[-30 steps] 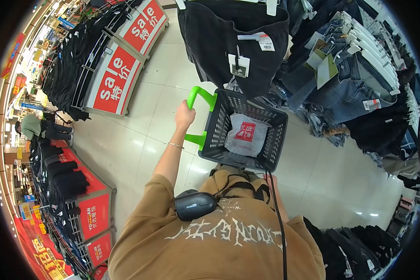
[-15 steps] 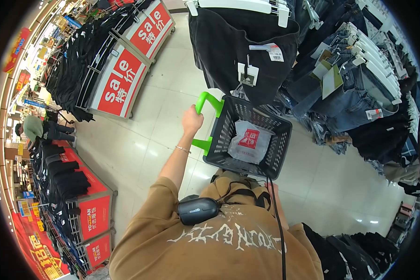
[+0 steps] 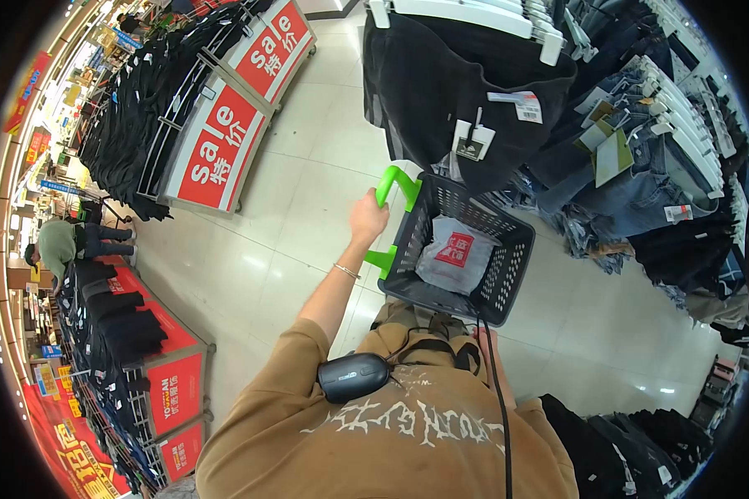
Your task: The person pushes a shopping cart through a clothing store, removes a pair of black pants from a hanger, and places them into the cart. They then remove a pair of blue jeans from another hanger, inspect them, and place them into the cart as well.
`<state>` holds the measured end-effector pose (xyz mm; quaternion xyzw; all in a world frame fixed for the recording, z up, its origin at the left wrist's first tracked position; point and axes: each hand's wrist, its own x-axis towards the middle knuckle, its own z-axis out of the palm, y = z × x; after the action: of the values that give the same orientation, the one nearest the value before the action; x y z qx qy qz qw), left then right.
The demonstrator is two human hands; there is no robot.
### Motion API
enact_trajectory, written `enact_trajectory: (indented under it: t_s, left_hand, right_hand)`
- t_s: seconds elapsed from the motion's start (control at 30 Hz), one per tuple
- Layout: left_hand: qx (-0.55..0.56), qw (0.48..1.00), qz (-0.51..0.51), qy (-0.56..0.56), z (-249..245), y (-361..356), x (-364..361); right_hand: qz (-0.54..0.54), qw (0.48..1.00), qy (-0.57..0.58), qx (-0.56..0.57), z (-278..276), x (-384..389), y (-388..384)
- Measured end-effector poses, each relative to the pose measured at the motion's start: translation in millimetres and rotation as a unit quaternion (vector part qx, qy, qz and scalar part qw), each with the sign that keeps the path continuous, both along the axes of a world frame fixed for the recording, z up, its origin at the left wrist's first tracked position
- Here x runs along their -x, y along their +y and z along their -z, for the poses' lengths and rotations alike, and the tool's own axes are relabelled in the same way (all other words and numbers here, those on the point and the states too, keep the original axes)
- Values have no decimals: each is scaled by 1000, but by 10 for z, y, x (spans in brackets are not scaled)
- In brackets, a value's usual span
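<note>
My left hand [image 3: 369, 216], with a bracelet at the wrist, is wrapped round the green handle [image 3: 399, 185] of a dark grey shopping basket [image 3: 398, 274]. Inside the basket lies a pale plastic bag [image 3: 456, 268] with a red printed logo. Black trousers [image 3: 445, 79] with paper tags hang just beyond the basket's far side. Only a sliver of my right hand [image 3: 484, 339] shows, low beside my body and below the basket; its fingers are hidden.
Hangers of jeans [image 3: 616, 175] crowd the right side. On the left stand clothing racks with a red sale sign [image 3: 216, 158] and a red-panelled stand [image 3: 175, 391]. A person [image 3: 62, 245] bends at far left. Dark garments [image 3: 595, 453] lie at lower right.
The basket and my left hand have shifted slightly right in view. The hanging black trousers also sit further right and lower. My left hand keeps its grip on the handle.
</note>
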<state>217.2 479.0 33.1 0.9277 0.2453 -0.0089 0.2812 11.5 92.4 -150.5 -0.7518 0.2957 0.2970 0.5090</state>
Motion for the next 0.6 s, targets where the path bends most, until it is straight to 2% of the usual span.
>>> enact_trajectory:
  t_s: [0.1, 0.2, 0.23, 0.27, 0.33, 0.37, 0.4, 0.47, 0.53, 0.6]
  left_hand:
    - [40, 998, 32, -34, 87, 106, 67]
    - [293, 955, 35, 19, 2, 164, -65]
    - [369, 929, 31, 23, -27, 178, -72]
    - [370, 928, 34, 23, -36, 205, -91]
    - [457, 885, 51, 72, -66, 293, -72]
    - [473, 877, 51, 62, -74, 281, -59]
    - [475, 876, 55, 67, -55, 288, -48]
    - [480, 874, 61, 49, -33, 276, -63]
    - [483, 871, 68, 52, -80, 279, -59]
    - [488, 868, 73, 53, -81, 281, -56]
  right_hand:
    - [-30, 999, -17, -16, 542, 86, 145]
    - [-61, 995, -65, 52, 82, 34, 589]
    - [-7, 998, -51, 31, 112, 44, 694]
    - [-5, 998, -52, 32, 98, 44, 793]
    - [13, 993, -113, -18, 142, 118, 1003]
    - [-26, 992, -120, 2, 138, 148, 1007]
    - [-21, 993, -117, 5, 169, 199, 1048]
    - [54, 993, -102, 19, 227, 248, 1109]
    - [73, 991, -112, 12, 233, 340, 1089]
    - [36, 994, -95, 50, 25, 327, 1172]
